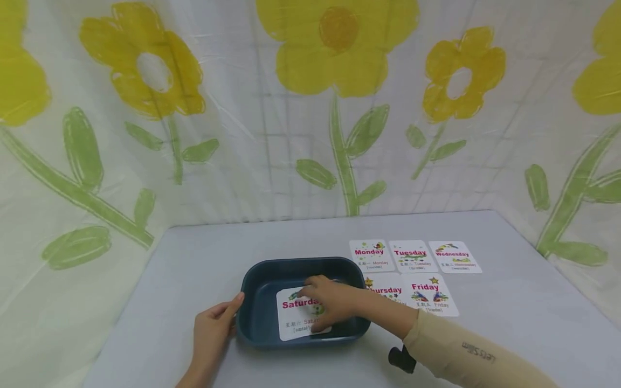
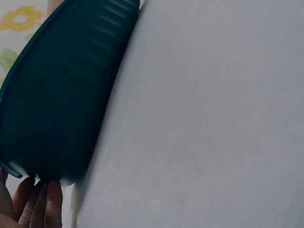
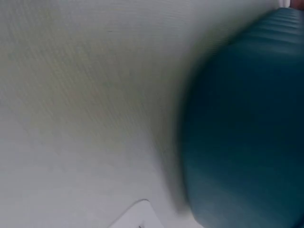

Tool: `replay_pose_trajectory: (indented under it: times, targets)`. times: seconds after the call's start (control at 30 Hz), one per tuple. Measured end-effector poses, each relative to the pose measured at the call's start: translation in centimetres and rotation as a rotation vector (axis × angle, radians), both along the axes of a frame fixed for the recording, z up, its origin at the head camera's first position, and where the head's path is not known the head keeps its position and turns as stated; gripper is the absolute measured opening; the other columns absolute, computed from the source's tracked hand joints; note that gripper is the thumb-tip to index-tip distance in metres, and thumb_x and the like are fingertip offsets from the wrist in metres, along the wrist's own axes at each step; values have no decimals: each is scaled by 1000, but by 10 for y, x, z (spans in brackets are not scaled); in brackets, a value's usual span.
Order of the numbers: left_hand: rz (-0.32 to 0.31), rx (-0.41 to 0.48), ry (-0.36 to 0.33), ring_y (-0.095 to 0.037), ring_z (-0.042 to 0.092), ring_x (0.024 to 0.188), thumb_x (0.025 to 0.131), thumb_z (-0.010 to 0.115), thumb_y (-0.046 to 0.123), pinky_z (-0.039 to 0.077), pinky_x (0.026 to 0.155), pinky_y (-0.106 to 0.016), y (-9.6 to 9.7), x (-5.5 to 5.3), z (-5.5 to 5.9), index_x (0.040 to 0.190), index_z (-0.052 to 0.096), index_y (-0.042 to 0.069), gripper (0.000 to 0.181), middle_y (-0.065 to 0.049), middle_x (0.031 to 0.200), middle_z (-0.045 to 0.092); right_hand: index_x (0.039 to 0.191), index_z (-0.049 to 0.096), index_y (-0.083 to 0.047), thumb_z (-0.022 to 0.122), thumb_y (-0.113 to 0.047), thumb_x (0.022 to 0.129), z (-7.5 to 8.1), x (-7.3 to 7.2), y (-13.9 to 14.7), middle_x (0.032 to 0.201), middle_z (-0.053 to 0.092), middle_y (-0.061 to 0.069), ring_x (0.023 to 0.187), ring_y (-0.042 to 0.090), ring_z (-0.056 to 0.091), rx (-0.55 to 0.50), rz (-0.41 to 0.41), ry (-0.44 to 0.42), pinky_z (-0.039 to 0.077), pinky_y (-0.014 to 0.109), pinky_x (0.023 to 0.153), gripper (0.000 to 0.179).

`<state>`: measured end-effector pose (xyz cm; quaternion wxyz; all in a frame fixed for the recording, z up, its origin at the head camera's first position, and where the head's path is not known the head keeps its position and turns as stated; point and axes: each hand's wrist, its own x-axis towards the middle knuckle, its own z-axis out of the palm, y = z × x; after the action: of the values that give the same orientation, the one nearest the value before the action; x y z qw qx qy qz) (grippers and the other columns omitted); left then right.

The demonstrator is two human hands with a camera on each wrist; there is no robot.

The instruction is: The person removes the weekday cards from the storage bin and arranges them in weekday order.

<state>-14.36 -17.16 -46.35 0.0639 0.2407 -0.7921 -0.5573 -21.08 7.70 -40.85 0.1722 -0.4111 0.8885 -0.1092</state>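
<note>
A dark teal plastic tray (image 1: pixel 257 302) stands on the table, its outer wall (image 2: pixel 61 95) filling much of the left wrist view. My left hand (image 1: pixel 213 326) grips its left end, thumb at the rim and fingers against the outside. Reaching in over the right side, my right hand (image 1: pixel 335 299) holds a white card printed "Saturday" (image 1: pixel 291 318) between thumb and fingers. That hand covers the card's right part. In the right wrist view the tray's wall (image 3: pixel 247 128) blocks sight of the right hand.
Right of the tray lie cards in two rows: Monday (image 1: pixel 372 261), Tuesday (image 1: pixel 413 264) and Wednesday (image 1: pixel 455 261) behind, Thursday (image 1: pixel 388 283) and Friday (image 1: pixel 432 302) in front. My right forearm partly covers Thursday. A flower-printed curtain (image 1: pixel 233 178) hangs behind the white table (image 1: pixel 204 253).
</note>
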Motion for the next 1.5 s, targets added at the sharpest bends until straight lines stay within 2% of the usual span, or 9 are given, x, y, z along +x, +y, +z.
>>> replay_pose_trajectory:
  times: [0.1,0.23,0.5,0.83,1.1,1.5]
  targets:
    - [-2,8,1,-13,67,69,73,65,61,49,52,-19,0,0,0,97,69,-2,67,-14,90,71,134,45,-23,81,-39,68,-6,0,-2,145,34,10,133,28,30,23,-6,15,34,48,103,77]
    - [-6,20,10,-15,68,71,73,66,62,51,54,-21,-1,0,0,97,69,-2,69,-14,89,71,135,43,-26,83,-40,64,-12,-3,-5,144,34,10,133,28,31,58,7,52,28,50,106,83]
    - [-6,5,-1,-13,66,69,73,65,62,50,52,-18,0,0,0,98,68,-3,70,-14,89,71,132,47,-28,81,-48,63,-15,-11,-8,133,48,-1,122,20,41,63,32,119,30,46,102,79]
    - [-3,-2,-5,-12,66,68,74,65,62,48,51,-17,0,0,1,99,68,-2,69,-13,88,71,129,50,-29,79,-50,65,-15,-8,-3,137,46,1,126,23,40,91,42,145,31,50,103,73]
    - [-10,1,12,-11,65,67,74,66,59,48,51,-17,0,-1,1,98,68,-3,67,-12,84,71,135,44,-30,84,-39,63,-12,-9,1,141,40,3,129,25,35,140,90,98,32,47,104,83]
    - [-13,11,3,-10,64,66,74,66,60,48,51,-18,0,-1,3,99,68,-3,68,-10,84,71,134,45,-29,86,-30,62,-7,-10,3,142,34,8,130,24,30,63,85,32,39,40,100,83]
